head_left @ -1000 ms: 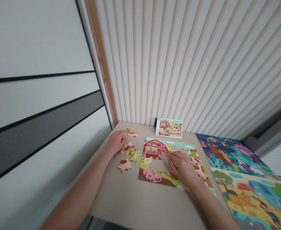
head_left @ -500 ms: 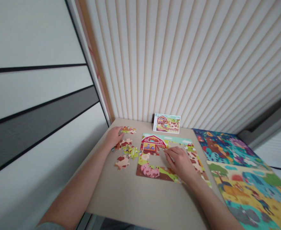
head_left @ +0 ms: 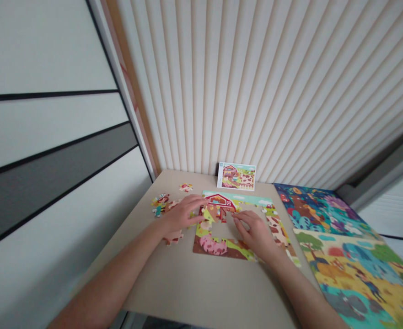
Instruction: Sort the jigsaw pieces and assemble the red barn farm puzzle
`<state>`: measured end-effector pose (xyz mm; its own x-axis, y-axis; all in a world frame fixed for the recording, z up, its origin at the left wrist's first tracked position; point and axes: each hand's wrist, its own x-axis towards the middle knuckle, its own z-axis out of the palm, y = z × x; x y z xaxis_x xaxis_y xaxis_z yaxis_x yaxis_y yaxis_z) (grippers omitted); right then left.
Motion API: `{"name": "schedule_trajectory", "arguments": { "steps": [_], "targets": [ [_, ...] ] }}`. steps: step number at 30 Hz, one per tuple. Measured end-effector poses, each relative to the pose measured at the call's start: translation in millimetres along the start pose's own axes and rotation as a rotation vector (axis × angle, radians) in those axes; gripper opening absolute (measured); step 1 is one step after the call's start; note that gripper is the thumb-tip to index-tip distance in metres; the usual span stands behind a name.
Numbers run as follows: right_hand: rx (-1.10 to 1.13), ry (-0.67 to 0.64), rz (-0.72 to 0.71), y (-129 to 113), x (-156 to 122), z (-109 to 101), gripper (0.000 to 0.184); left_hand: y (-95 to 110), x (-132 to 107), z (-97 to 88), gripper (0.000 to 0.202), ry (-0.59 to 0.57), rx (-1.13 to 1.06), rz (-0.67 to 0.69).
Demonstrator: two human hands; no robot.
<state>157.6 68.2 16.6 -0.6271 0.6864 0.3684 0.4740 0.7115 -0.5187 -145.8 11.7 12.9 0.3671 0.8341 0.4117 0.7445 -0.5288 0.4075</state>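
A farm jigsaw puzzle (head_left: 213, 246) lies partly assembled on the table, with a gap in its middle. My left hand (head_left: 182, 214) reaches over its left side, thumb and fingers closed on a yellow-green and brown puzzle piece (head_left: 211, 213) above the red barn. My right hand (head_left: 256, 230) rests over the gap, its thumb and index fingertips pinched beside the barn's edge. What they hold, if anything, is too small to make out. Loose puzzle pieces (head_left: 160, 199) lie left of the puzzle, partly hidden by my left hand.
A picture card (head_left: 237, 176) of the farm scene stands behind the puzzle. At right lie a dark blue animal puzzle (head_left: 319, 210) and a yellow animal puzzle (head_left: 359, 274). A pleated curtain (head_left: 204, 91) borders the beige table (head_left: 201, 288) at the back; a white panelled surface (head_left: 50, 196) runs along the left.
My left hand has moved right from the loose pieces to the puzzle, bringing a puzzle piece over the barn. The right hand stays almost in place.
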Motion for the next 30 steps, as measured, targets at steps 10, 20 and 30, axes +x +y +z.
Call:
{"name": "schedule_trajectory", "arguments": {
  "steps": [10,20,30],
  "targets": [
    [0.543,-0.159,0.237,-8,1,15,0.037,35,6,24.3,0.05,-0.146,-0.194,0.242],
    [0.743,-0.16,0.366,-4,0,16,0.052,21,4,22.0,0.035,0.028,0.182,0.097],
    [0.473,0.165,0.387,37,9,1,0.044,14,1,20.2,0.024,0.019,0.259,0.1]
  ]
}}
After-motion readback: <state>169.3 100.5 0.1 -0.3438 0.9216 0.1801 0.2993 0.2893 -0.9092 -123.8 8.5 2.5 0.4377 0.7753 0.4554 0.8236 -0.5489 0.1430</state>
